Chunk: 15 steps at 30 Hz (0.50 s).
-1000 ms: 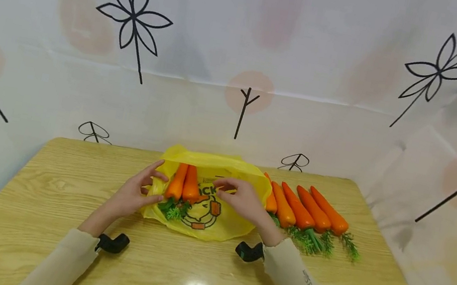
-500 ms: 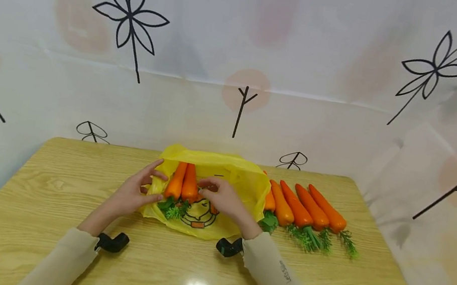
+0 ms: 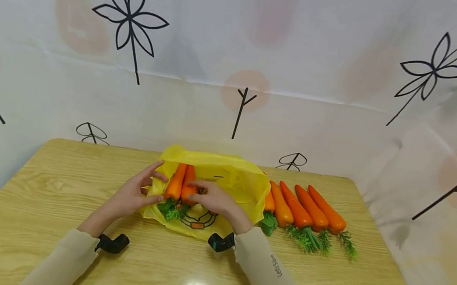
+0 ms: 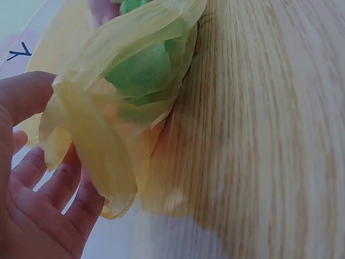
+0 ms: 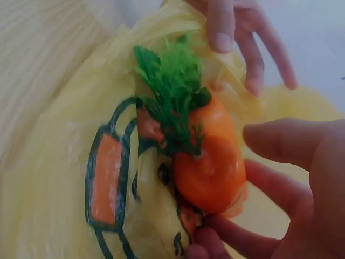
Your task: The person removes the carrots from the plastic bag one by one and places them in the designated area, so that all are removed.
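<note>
A yellow plastic bag point(image 3: 230, 222) lies mouth-open on the table, with a printed cartoon character showing inside it. Two orange carrots point(image 3: 175, 185) with green tops rest side by side at the bag's left. My left hand point(image 3: 134, 192) holds the left edge of the bag's mouth, thumb on one side and fingers on the other, as the left wrist view shows. Inside the bag my right hand point(image 3: 218, 199) reaches over the right-hand carrot point(image 5: 210, 175). Its fingers curve round the carrot's thick end, and the thumb tip is close beside it.
Several more carrots point(image 3: 299, 208) lie in a slanted row on the wooden table point(image 3: 159, 273), right beside the bag. A white patterned cloth point(image 3: 313, 132) hangs behind the table. Each wrist carries a black camera mount point(image 3: 113, 243).
My right hand has moved left across the bag's inside to the right-hand carrot, which has shifted slightly left against the other. My left hand keeps its place at the bag's edge.
</note>
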{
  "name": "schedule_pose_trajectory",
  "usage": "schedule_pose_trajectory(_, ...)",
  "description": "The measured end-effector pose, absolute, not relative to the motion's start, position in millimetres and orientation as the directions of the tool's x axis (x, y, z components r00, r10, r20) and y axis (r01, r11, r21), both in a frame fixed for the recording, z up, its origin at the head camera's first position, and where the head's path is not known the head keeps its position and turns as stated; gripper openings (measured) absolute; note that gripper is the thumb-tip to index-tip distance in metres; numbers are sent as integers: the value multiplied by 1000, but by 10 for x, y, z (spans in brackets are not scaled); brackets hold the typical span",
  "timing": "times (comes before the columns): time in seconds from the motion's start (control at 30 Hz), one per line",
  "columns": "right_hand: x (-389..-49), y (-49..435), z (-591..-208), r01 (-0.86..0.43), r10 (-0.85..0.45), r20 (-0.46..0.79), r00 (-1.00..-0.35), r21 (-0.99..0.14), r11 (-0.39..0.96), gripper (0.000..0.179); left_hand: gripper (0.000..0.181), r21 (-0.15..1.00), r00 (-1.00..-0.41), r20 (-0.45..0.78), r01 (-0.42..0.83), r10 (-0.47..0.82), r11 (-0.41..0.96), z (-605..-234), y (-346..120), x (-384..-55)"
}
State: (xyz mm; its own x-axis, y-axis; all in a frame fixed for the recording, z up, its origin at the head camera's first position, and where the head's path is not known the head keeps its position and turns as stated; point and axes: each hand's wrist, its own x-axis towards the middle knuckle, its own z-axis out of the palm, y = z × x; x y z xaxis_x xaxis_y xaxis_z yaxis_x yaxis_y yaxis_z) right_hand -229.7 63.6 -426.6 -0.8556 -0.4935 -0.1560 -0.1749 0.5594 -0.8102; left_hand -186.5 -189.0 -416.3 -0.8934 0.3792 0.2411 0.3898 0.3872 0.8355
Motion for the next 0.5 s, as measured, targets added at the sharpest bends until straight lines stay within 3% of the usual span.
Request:
schedule_pose_trajectory(0.2, -2315, 664, -4321, -145, -498, -140, -856, -859, 491, 35, 80, 835, -895, 241, 389, 376, 390, -4066, -1858, -1804)
schedule_pose_trajectory(0.5, -2300, 677, -4337, -161, -477, -98, -874, -866, 474, 34, 87, 822, -896, 251, 398, 367, 408, -4417, -1988, -1980)
